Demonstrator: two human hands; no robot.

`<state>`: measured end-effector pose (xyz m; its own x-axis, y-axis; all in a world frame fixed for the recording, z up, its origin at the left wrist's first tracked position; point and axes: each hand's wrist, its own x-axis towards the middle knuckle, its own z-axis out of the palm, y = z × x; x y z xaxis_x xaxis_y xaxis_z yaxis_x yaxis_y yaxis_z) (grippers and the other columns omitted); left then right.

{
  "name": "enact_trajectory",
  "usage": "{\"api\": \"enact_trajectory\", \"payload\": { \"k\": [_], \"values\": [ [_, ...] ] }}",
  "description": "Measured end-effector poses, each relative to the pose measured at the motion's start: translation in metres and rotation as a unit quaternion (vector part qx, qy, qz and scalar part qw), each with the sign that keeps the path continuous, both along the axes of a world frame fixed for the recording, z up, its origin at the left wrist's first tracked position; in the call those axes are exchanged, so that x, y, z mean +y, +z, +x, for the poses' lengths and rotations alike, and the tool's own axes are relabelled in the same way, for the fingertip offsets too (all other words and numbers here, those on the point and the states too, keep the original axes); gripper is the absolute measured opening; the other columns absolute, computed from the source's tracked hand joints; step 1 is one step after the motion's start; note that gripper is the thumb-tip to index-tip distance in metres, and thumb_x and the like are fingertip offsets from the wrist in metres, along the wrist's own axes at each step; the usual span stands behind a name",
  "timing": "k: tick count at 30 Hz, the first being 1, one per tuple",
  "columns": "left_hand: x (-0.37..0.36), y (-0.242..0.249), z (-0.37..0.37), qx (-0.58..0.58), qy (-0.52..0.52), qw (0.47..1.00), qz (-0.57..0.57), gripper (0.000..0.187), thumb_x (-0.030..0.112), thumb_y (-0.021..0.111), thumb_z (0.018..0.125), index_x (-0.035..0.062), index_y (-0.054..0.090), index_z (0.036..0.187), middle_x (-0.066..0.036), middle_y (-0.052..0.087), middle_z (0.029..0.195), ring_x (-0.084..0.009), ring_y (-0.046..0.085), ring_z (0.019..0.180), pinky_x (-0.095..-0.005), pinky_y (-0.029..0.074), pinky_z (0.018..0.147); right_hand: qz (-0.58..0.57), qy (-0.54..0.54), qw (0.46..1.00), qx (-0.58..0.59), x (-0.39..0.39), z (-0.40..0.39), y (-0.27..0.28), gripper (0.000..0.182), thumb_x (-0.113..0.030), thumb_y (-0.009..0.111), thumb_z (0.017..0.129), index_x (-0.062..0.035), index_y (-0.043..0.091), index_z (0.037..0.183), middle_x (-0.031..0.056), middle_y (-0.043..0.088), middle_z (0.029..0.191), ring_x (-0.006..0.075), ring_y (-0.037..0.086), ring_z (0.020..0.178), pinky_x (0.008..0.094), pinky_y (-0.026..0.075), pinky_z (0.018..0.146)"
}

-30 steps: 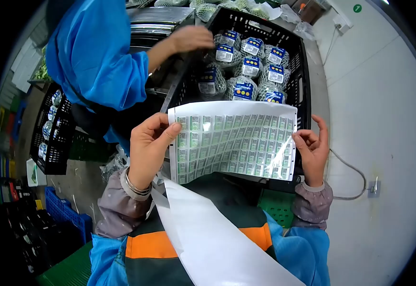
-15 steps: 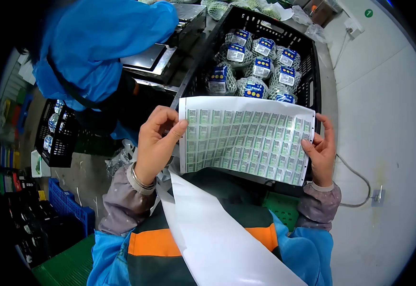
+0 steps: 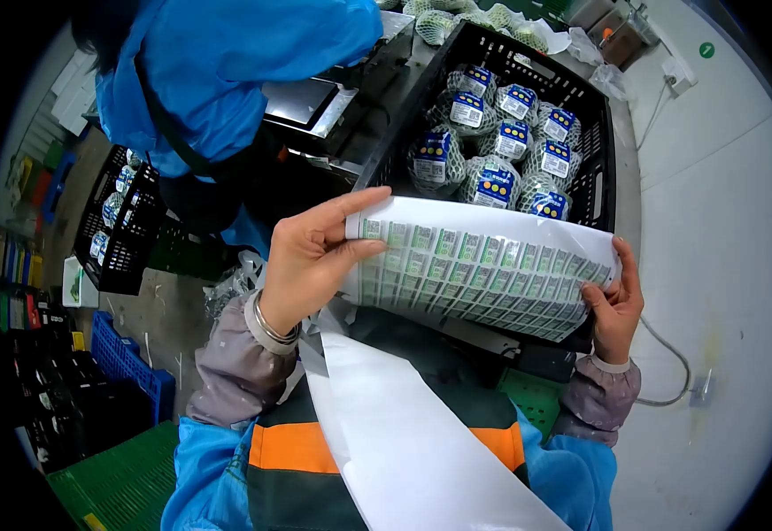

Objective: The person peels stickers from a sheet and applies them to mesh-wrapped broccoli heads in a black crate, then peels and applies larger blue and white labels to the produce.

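Note:
A white sheet [image 3: 483, 265] printed with rows of small green labels is stretched between my two hands, its upper edge bent back. My left hand [image 3: 320, 252] pinches its left edge between thumb and fingers. At the right edge, my right hand [image 3: 614, 305] grips it the same way. Just beyond the sheet stands a black crate [image 3: 605, 133] holding several round items in white foam nets [image 3: 492, 181] with blue labels. Larger blank white paper [image 3: 413, 434] hangs below, against my apron [image 3: 297, 448].
A co-worker in blue [image 3: 227, 62] stands at the left, beside a device with a flat screen [image 3: 299, 102]. Another black crate [image 3: 138, 230] and a blue crate [image 3: 129, 363] are at the left. A white wall [image 3: 714, 221] with a cable is at the right.
The sheet's top edge has bent over and its face has tilted. My left hand's fingers have extended over the upper left corner. The whole view has shifted slightly.

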<state>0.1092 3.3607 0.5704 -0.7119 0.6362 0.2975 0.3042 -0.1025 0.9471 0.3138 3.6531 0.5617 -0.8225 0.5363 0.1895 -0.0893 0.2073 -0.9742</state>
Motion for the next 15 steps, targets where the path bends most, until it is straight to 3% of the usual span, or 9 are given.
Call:
{"api": "enact_trajectory", "payload": {
  "k": [3, 4, 7, 8, 9, 10, 13, 15],
  "values": [
    [-0.004, -0.001, 0.001, -0.03, -0.027, 0.998, -0.045, 0.044, -0.01, 0.06, 0.077, -0.0009, 0.054, 0.119, -0.014, 0.067, 0.096, -0.014, 0.065, 0.084, -0.0218, 0.05, 0.071, 0.03, -0.015, 0.999, 0.001, -0.001, 0.006, -0.001, 0.061, 0.011, 0.059, 0.077, 0.0005, 0.038, 0.133, 0.013, 0.058, 0.111, 0.008, 0.06, 0.08, 0.0179, 0.046, 0.069],
    [-0.002, -0.002, 0.003, -0.029, -0.004, 0.998, -0.049, 0.035, -0.008, 0.061, 0.077, -0.0024, 0.058, 0.112, -0.012, 0.068, 0.088, -0.0119, 0.065, 0.08, -0.02, 0.049, 0.068, 0.042, -0.02, 0.999, -0.003, -0.002, 0.007, -0.001, 0.058, 0.012, 0.058, 0.077, 0.0008, 0.04, 0.131, 0.0123, 0.059, 0.11, 0.0082, 0.06, 0.081, 0.0181, 0.046, 0.07],
    [-0.007, -0.001, -0.002, -0.019, -0.025, 0.995, -0.093, 0.025, -0.007, 0.063, 0.078, -0.0029, 0.061, 0.103, -0.008, 0.067, 0.085, -0.0096, 0.063, 0.078, -0.0195, 0.05, 0.067, 0.067, -0.024, 0.997, -0.026, -0.006, 0.013, -0.002, 0.05, 0.011, 0.058, 0.078, 0.0019, 0.046, 0.125, 0.0099, 0.059, 0.106, 0.0087, 0.059, 0.083, 0.0188, 0.046, 0.072],
    [-0.003, 0.004, 0.001, -0.031, -0.004, 0.998, -0.058, 0.012, -0.005, 0.063, 0.079, -0.0031, 0.063, 0.091, -0.004, 0.065, 0.076, -0.0056, 0.06, 0.069, -0.017, 0.046, 0.06, 0.068, -0.021, 0.997, -0.039, -0.002, 0.018, -0.003, 0.046, 0.011, 0.059, 0.078, 0.0024, 0.049, 0.122, 0.0089, 0.059, 0.105, 0.0088, 0.059, 0.083, 0.019, 0.046, 0.072],
    [-0.003, 0.003, 0.003, -0.023, 0.004, 0.998, -0.058, 0.01, -0.004, 0.064, 0.079, -0.0027, 0.064, 0.09, -0.004, 0.065, 0.075, -0.0051, 0.059, 0.067, -0.0166, 0.045, 0.058, 0.07, -0.018, 0.996, -0.051, -0.002, 0.021, -0.005, 0.042, 0.01, 0.059, 0.078, 0.0029, 0.052, 0.119, 0.0079, 0.06, 0.103, 0.0089, 0.058, 0.084, 0.0192, 0.046, 0.073],
    [-0.004, 0.002, 0.003, -0.014, 0.012, 0.998, -0.058, 0.008, -0.003, 0.064, 0.08, -0.0024, 0.064, 0.088, -0.004, 0.065, 0.074, -0.0046, 0.057, 0.065, -0.0163, 0.043, 0.056, 0.054, -0.048, 0.996, -0.056, -0.007, 0.023, -0.004, 0.027, 0.008, 0.06, 0.079, 0.0039, 0.057, 0.105, 0.0034, 0.06, 0.09, 0.0066, 0.056, 0.078, 0.0179, 0.044, 0.068],
    [0.001, 0.0, 0.007, 0.032, 0.045, 0.997, -0.054, 0.003, 0.001, 0.063, 0.082, -0.0018, 0.064, 0.081, -0.001, 0.061, 0.065, -0.003, 0.049, 0.056, -0.017, 0.036, 0.05, 0.086, -0.062, 0.994, -0.036, -0.004, 0.033, -0.014, 0.019, 0.006, 0.062, 0.08, 0.0033, 0.059, 0.098, 0.0001, 0.059, 0.08, 0.0042, 0.052, 0.071, 0.0161, 0.039, 0.062],
    [0.002, -0.001, 0.009, 0.075, 0.057, 0.994, -0.06, 0.005, 0.003, 0.063, 0.082, -0.0019, 0.063, 0.081, 0.0, 0.058, 0.062, -0.0029, 0.046, 0.054, -0.0178, 0.034, 0.048, 0.047, -0.094, 0.994, -0.017, -0.012, 0.036, -0.017, 0.015, 0.002, 0.064, 0.08, 0.0027, 0.058, 0.093, -0.0017, 0.058, 0.075, 0.003, 0.049, 0.067, 0.0152, 0.035, 0.059]
  ]
}}
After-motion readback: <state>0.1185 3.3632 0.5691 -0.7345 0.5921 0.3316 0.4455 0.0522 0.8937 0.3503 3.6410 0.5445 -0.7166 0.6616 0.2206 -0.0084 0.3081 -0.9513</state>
